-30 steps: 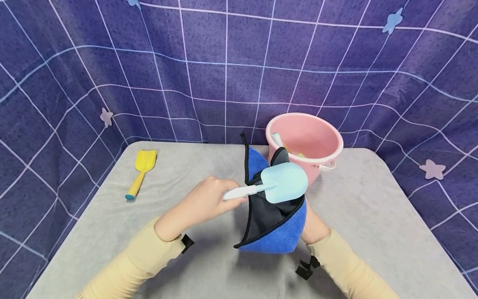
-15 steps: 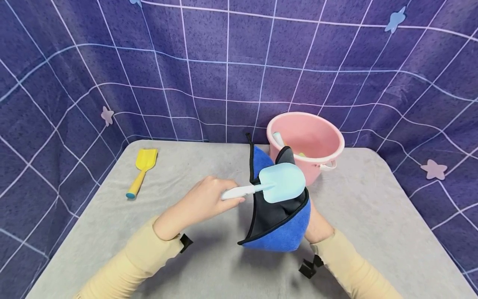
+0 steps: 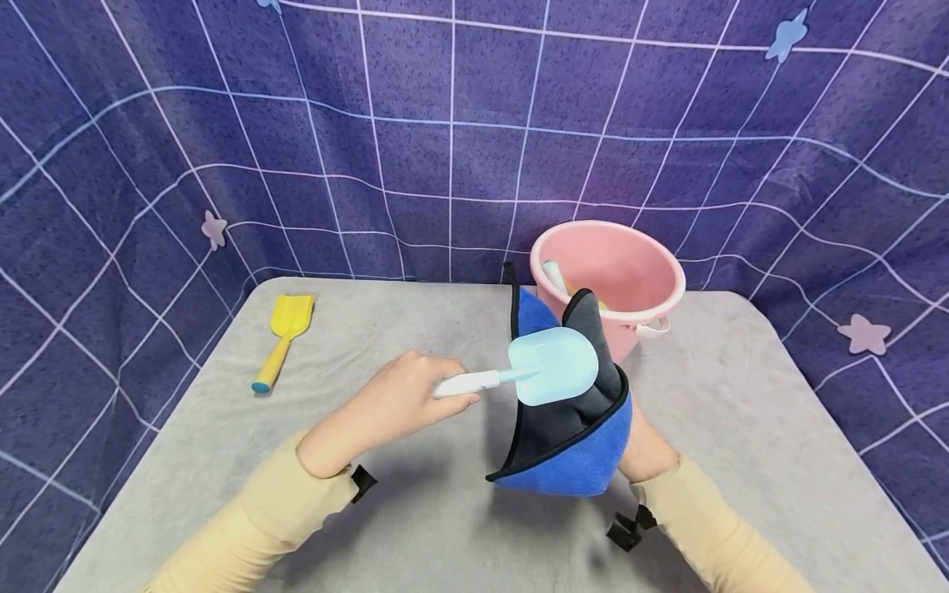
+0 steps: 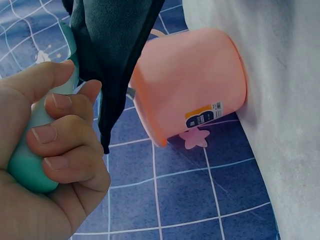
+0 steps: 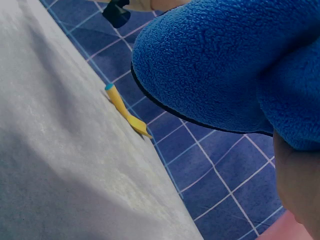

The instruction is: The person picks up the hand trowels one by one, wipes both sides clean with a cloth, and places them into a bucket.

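My left hand (image 3: pixel 404 399) grips the white handle of a toy shovel (image 3: pixel 554 366) with a pale blue blade. In the left wrist view, fingers (image 4: pixel 62 135) curl round its handle (image 4: pixel 32 172). Behind and under the blade is a cloth (image 3: pixel 571 461), blue and fluffy on one side, dark grey on the other, with black edging. My right hand (image 3: pixel 648 445) holds the cloth from its blue side; most of its fingers are hidden by the fabric. In the right wrist view the blue pile (image 5: pixel 210 75) covers much of that hand. Whether blade and cloth touch is unclear.
A pink bucket (image 3: pixel 645 329) stands at the back right, with a pale handle (image 3: pixel 553 276) showing inside. On the left of the grey-covered table (image 3: pixel 415 527) lies a yellow toy shovel (image 3: pixel 282 338) with a blue handle end. A purple grid-patterned curtain (image 3: pixel 415 156) surrounds the table.
My right hand has shifted right with the cloth. My left hand and the pale blue shovel have moved slightly left, so more of the grey cloth shows right of the blade.
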`<state>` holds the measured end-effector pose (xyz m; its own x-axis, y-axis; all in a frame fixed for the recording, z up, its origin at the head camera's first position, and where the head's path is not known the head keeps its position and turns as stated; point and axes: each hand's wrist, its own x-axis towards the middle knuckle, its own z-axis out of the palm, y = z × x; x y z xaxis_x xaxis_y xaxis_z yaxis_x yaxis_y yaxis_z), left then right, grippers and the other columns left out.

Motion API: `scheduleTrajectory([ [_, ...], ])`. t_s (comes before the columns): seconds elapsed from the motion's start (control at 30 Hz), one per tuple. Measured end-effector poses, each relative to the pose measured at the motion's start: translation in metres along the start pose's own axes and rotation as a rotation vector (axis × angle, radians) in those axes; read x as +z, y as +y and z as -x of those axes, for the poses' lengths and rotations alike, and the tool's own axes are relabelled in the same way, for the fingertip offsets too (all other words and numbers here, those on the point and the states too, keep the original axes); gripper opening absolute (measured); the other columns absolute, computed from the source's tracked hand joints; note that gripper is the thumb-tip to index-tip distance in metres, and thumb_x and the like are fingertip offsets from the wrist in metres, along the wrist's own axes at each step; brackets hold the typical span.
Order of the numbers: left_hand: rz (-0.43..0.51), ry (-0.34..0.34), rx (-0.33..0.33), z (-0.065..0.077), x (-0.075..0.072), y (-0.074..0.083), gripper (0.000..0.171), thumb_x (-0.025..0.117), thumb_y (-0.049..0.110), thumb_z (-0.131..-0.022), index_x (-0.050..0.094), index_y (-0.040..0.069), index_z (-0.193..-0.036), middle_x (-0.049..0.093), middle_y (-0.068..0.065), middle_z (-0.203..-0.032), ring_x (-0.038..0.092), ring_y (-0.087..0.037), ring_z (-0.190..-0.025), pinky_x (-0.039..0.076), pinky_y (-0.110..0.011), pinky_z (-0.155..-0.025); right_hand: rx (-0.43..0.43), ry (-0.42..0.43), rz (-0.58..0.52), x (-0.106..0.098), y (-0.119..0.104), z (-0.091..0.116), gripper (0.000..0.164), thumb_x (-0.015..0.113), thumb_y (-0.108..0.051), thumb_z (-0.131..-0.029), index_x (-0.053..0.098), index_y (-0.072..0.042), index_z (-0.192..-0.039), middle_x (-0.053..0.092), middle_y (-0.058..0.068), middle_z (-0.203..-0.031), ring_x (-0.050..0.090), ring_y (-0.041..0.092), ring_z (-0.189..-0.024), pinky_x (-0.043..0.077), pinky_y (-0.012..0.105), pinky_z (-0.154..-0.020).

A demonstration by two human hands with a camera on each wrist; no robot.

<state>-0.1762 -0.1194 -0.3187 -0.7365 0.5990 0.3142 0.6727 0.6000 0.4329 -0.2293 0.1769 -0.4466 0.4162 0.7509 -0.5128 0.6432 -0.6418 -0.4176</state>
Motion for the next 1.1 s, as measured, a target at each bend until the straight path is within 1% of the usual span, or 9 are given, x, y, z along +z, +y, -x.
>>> scheduleTrajectory([
  [0.07,0.008,-0.003,-0.011,0.001,0.000,-0.001,0.022,0.070,0.029,-0.084,0.057,0.019,-0.068,0.037,0.013,-0.056,0.036,-0.003,-0.051,0.032,-0.020,-0.047,0.037,0.060,0.000,-0.011,0.000,0.006,0.048,0.031,-0.018,-0.096,0.035,-0.005,-0.142,0.047,0.004,-0.137,0.042,0.013,-0.125,0.031,0.028,-0.106],
  [0.1,0.012,-0.004,-0.018,0.002,-0.001,-0.001,0.021,0.070,0.029,-0.084,0.059,0.020,-0.069,0.038,0.013,-0.056,0.036,-0.003,-0.051,0.033,-0.020,-0.048,0.115,0.060,-0.031,-0.025,-0.001,0.025,0.044,0.033,-0.013,-0.095,0.044,0.000,-0.135,0.051,0.012,-0.133,0.047,0.021,-0.122,0.036,0.034,-0.103],
  [0.3,0.018,0.001,-0.046,0.005,-0.003,-0.002,0.018,0.070,0.029,-0.084,0.061,0.021,-0.070,0.041,0.014,-0.057,0.037,-0.002,-0.051,0.034,-0.021,-0.047,0.157,0.116,-0.129,-0.070,0.001,0.054,0.042,0.028,0.000,-0.095,0.053,-0.005,-0.128,0.057,0.008,-0.127,0.052,0.017,-0.118,0.038,0.028,-0.100],
  [0.67,0.015,0.016,-0.031,0.009,-0.002,-0.007,0.018,0.070,0.029,-0.084,0.061,0.020,-0.072,0.040,0.014,-0.057,0.036,-0.001,-0.050,0.034,-0.020,-0.047,0.197,0.120,-0.092,-0.076,-0.007,0.052,0.039,0.031,-0.008,-0.097,0.050,-0.005,-0.129,0.054,0.007,-0.129,0.049,0.016,-0.119,0.035,0.027,-0.101],
  [0.8,0.022,0.026,-0.020,0.009,-0.001,-0.009,0.016,0.071,0.028,-0.083,0.062,0.020,-0.073,0.041,0.015,-0.057,0.036,0.000,-0.049,0.034,-0.021,-0.047,0.230,0.147,-0.098,-0.083,-0.010,0.053,0.041,0.026,-0.001,-0.096,0.053,-0.005,-0.128,0.056,0.007,-0.128,0.050,0.016,-0.118,0.036,0.027,-0.100],
  [0.93,0.027,0.031,-0.015,0.010,-0.001,-0.009,0.017,0.071,0.028,-0.083,0.061,0.020,-0.072,0.040,0.015,-0.057,0.035,0.000,-0.049,0.034,-0.020,-0.047,0.244,0.167,-0.077,-0.078,-0.013,0.043,0.041,0.027,0.000,-0.096,0.055,-0.008,-0.125,0.057,0.005,-0.125,0.052,0.015,-0.114,0.038,0.028,-0.096],
  [1.03,0.028,0.029,-0.019,0.011,-0.001,-0.010,0.019,0.071,0.028,-0.083,0.059,0.020,-0.071,0.040,0.015,-0.057,0.036,0.000,-0.050,0.034,-0.020,-0.047,0.233,0.141,-0.043,-0.047,-0.021,0.011,0.043,0.024,-0.001,-0.097,0.050,-0.005,-0.131,0.054,0.007,-0.129,0.049,0.016,-0.118,0.037,0.028,-0.099],
  [1.07,0.027,0.028,-0.020,0.011,-0.001,-0.011,0.020,0.071,0.029,-0.084,0.059,0.020,-0.070,0.040,0.014,-0.056,0.035,0.000,-0.050,0.034,-0.020,-0.047,0.158,0.119,0.035,-0.034,-0.019,-0.013,0.044,0.021,-0.004,-0.098,0.042,-0.010,-0.137,0.047,-0.001,-0.136,0.043,0.008,-0.123,0.032,0.023,-0.102],
  [1.1,0.027,0.027,-0.020,0.011,-0.001,-0.011,0.020,0.071,0.029,-0.084,0.058,0.020,-0.070,0.039,0.014,-0.056,0.035,0.000,-0.050,0.034,-0.020,-0.047,-0.001,0.114,0.099,-0.021,-0.018,-0.039,0.045,0.019,-0.009,-0.100,0.034,-0.014,-0.142,0.040,-0.007,-0.140,0.036,0.000,-0.125,0.027,0.018,-0.103],
])
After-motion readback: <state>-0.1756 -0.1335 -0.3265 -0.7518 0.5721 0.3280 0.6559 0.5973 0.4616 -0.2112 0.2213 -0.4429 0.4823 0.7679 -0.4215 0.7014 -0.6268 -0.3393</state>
